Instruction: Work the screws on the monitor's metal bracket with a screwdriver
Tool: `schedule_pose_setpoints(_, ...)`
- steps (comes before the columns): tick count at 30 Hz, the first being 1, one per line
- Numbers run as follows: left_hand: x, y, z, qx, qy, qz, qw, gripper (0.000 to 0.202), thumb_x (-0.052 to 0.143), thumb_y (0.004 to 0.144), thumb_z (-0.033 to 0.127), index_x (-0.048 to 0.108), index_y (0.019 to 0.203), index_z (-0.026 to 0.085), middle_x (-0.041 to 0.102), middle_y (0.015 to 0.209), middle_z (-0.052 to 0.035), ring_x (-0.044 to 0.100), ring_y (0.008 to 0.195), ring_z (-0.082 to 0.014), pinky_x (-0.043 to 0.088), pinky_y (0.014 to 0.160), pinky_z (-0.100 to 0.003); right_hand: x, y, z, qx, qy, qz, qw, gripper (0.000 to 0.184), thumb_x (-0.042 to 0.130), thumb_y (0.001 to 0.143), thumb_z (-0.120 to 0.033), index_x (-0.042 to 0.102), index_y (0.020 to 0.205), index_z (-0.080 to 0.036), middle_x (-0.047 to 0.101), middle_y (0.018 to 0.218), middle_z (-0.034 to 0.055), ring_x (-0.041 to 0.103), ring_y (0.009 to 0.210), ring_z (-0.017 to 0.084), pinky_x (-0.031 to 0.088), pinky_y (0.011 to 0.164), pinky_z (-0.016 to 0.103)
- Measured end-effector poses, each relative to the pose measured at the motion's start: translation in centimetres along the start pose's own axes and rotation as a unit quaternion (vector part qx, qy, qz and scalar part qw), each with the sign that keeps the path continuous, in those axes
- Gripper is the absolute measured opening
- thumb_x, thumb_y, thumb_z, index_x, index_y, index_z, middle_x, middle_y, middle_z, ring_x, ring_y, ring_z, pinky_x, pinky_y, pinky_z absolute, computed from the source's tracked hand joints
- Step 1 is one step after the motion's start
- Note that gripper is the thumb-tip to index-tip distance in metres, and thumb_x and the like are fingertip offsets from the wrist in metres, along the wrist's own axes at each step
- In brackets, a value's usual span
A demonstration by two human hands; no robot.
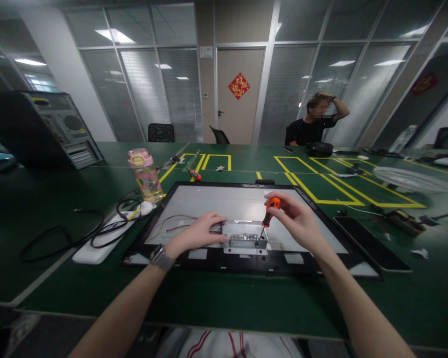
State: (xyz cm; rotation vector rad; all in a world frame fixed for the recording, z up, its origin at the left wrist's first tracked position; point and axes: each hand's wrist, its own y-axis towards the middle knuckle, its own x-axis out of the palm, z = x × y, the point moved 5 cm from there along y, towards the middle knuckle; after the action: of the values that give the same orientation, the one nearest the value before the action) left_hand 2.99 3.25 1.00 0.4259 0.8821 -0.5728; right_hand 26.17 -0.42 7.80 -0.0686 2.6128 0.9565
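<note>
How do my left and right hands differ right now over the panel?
Left hand lies flat beside the metal bracket, empty; right hand is raised, gripping the orange screwdriver, tip on the bracket. Left hand's wrist bears a watch; right hand's wrist is bare. Both are over the panel.

Bare forearms, wristwatch on left.
</note>
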Motion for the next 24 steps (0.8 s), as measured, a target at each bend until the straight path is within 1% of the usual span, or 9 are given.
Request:
schedule_pose_setpoints(5, -0.12, -0.07, 0.23, -0.007, -0.005, -0.006, 1.000, 0.056, 0.061, 0.080, 0.050, 0.051, 0.128, 0.022, 0.051, 0.113, -0.0056, 0.051, 0.107, -0.0224, 0.038, 0.095, -0.030, 0.13, 0.02, -0.32, 0.002, 0.008, -0.010, 1.000, 0.019, 0.057, 0.085, -0.029, 0.059, 0.103, -0.023, 0.061, 0.093, 0.0053, 0.060, 0.082, 0.019, 0.052, 0.075, 0.033)
schedule_pose_setpoints(9, -0.19, -0.13, 0.33, -0.014, -0.008, -0.009, 1.000, 0.056, 0.060, 0.080, 0.051, 0.051, 0.128, 0.023, 0.051, 0.114, -0.0057, 0.051, 0.108, -0.0232, 0.038, 0.095, -0.030, 0.26, -0.03, -0.46, -0.003, 0.027, -0.034, 0.999, 0.023, 0.050, 0.090, -0.030, 0.054, 0.111, -0.023, 0.061, 0.095, 0.0059, 0.059, 0.085, 0.019, 0.051, 0.076, 0.033)
schedule_pose_setpoints(12, -0.17, -0.11, 0.22, -0.013, -0.010, -0.007, 1.000, 0.057, 0.060, 0.080, 0.052, 0.050, 0.129, 0.024, 0.051, 0.114, -0.0059, 0.051, 0.107, -0.0233, 0.037, 0.095, -0.031, 0.22, -0.11, -0.26, -0.013, 0.031, -0.038, 0.999, 0.026, 0.045, 0.092, -0.029, 0.051, 0.117, -0.024, 0.062, 0.095, 0.0060, 0.059, 0.083, 0.018, 0.050, 0.076, 0.034)
schedule_pose_setpoints(14, -0.13, -0.09, 0.13, -0.011, -0.009, -0.006, 1.000, 0.057, 0.060, 0.080, 0.052, 0.050, 0.129, 0.024, 0.051, 0.113, -0.0058, 0.051, 0.107, -0.0231, 0.038, 0.095, -0.031, 0.18, -0.14, -0.07, -0.020, -0.003, -0.028, 0.999, 0.023, 0.047, 0.091, -0.031, 0.054, 0.112, -0.023, 0.062, 0.094, 0.0058, 0.058, 0.082, 0.019, 0.049, 0.075, 0.034)
schedule_pose_setpoints(16, -0.10, -0.07, 0.10, -0.009, -0.006, -0.003, 1.000, 0.057, 0.061, 0.080, 0.051, 0.050, 0.129, 0.024, 0.051, 0.113, -0.0055, 0.051, 0.107, -0.0228, 0.038, 0.095, -0.031, 0.16, -0.14, -0.04, -0.027, -0.042, -0.012, 0.999, 0.019, 0.054, 0.088, -0.032, 0.058, 0.104, -0.023, 0.061, 0.093, 0.0053, 0.058, 0.081, 0.019, 0.049, 0.073, 0.033)
schedule_pose_setpoints(18, -0.08, -0.06, 0.14, -0.008, -0.004, -0.003, 1.000, 0.056, 0.061, 0.080, 0.050, 0.050, 0.129, 0.024, 0.051, 0.113, -0.0054, 0.051, 0.107, -0.0227, 0.037, 0.095, -0.030, 0.23, -0.13, -0.16, -0.024, -0.051, -0.004, 0.998, 0.020, 0.059, 0.085, -0.031, 0.060, 0.103, -0.023, 0.061, 0.091, 0.0044, 0.058, 0.078, 0.018, 0.049, 0.070, 0.031)
schedule_pose_setpoints(22, -0.12, -0.06, 0.25, -0.011, -0.003, -0.002, 1.000, 0.054, 0.062, 0.080, 0.048, 0.051, 0.127, 0.024, 0.051, 0.114, -0.0055, 0.050, 0.109, -0.0234, 0.037, 0.096, -0.030, 0.44, -0.17, -0.41, 0.002, 0.008, -0.028, 1.000, 0.033, 0.053, 0.088, -0.029, 0.051, 0.121, -0.024, 0.062, 0.089, 0.0031, 0.060, 0.076, 0.016, 0.050, 0.072, 0.031)
schedule_pose_setpoints(24, -0.14, -0.07, 0.29, -0.012, -0.005, -0.004, 1.000, 0.055, 0.062, 0.080, 0.048, 0.051, 0.128, 0.024, 0.051, 0.114, -0.0057, 0.050, 0.109, -0.0238, 0.037, 0.097, -0.031, 0.41, -0.22, -0.40, 0.005, 0.021, -0.042, 0.999, 0.032, 0.047, 0.091, -0.029, 0.050, 0.123, -0.024, 0.063, 0.091, 0.0037, 0.060, 0.075, 0.016, 0.050, 0.071, 0.032)
